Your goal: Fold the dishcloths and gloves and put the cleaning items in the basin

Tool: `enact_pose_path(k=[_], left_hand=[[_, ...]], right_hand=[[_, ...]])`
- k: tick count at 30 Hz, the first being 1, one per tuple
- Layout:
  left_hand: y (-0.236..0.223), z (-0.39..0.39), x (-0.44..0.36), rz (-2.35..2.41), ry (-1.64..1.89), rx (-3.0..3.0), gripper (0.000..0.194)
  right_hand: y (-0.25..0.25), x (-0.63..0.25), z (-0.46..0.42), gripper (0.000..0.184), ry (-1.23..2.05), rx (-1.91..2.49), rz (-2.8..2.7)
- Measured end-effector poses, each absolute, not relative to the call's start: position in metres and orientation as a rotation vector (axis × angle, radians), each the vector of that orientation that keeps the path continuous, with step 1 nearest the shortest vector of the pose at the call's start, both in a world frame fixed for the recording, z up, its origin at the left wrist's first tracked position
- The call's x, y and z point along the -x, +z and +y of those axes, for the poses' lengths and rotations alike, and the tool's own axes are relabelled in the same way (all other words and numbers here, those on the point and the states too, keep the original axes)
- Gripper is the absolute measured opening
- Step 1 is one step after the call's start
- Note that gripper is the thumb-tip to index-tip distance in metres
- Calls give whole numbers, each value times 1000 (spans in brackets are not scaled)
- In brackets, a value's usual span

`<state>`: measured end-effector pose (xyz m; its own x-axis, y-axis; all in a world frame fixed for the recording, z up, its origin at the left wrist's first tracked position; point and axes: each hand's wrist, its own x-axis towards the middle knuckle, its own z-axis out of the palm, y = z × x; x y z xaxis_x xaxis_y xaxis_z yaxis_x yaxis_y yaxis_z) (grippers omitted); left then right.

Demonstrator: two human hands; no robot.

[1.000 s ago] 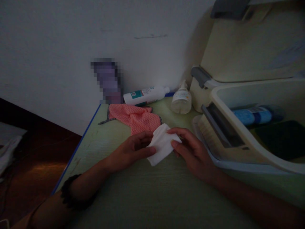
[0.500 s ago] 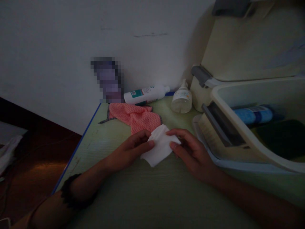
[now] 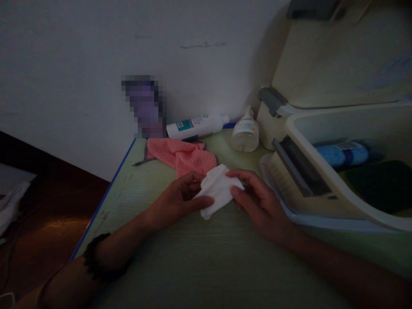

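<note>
A white tissue [image 3: 216, 189] is held between both my hands just above the pale green table [image 3: 199, 266]. My left hand [image 3: 175, 200] pinches its left edge, thumb laid across the tissue's lower part. My right hand [image 3: 259, 201] grips the right edge with thumb and fingers closed on it. The tissue is bunched and partly folded. A pink knitted cloth [image 3: 183, 156] lies on the table right behind the tissue.
A white bottle [image 3: 197, 127] lies on its side by the wall, next to a small clear pump bottle [image 3: 245, 132]. An open cream plastic box [image 3: 328, 171] with a blue bottle [image 3: 341, 153] inside stands at the right. The table's blue left edge [image 3: 106, 197] drops to a dark floor.
The tissue has been gathered more tightly between my hands; its lower corner has pulled up and my left thumb has slid further over it. Both hands stay in place.
</note>
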<state>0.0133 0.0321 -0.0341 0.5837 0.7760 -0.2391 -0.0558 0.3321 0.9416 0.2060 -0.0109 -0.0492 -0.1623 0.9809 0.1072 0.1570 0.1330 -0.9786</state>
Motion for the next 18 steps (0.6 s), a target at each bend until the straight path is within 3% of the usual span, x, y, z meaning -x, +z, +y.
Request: enact_pose_path(k=[5,11,18], left_hand=[[-33,32,-13,859,760,-1118,17],[-32,34,-13,887,798,-1231,16],[-35,32,-14,829,752,-1227,22]], right_hand=[[-50,-206,-9,29,1116,1203,-1590],[-51,-206,-5,27,837,1154,-1744],[-48,-207,-4,27,1045,1059,-1755]])
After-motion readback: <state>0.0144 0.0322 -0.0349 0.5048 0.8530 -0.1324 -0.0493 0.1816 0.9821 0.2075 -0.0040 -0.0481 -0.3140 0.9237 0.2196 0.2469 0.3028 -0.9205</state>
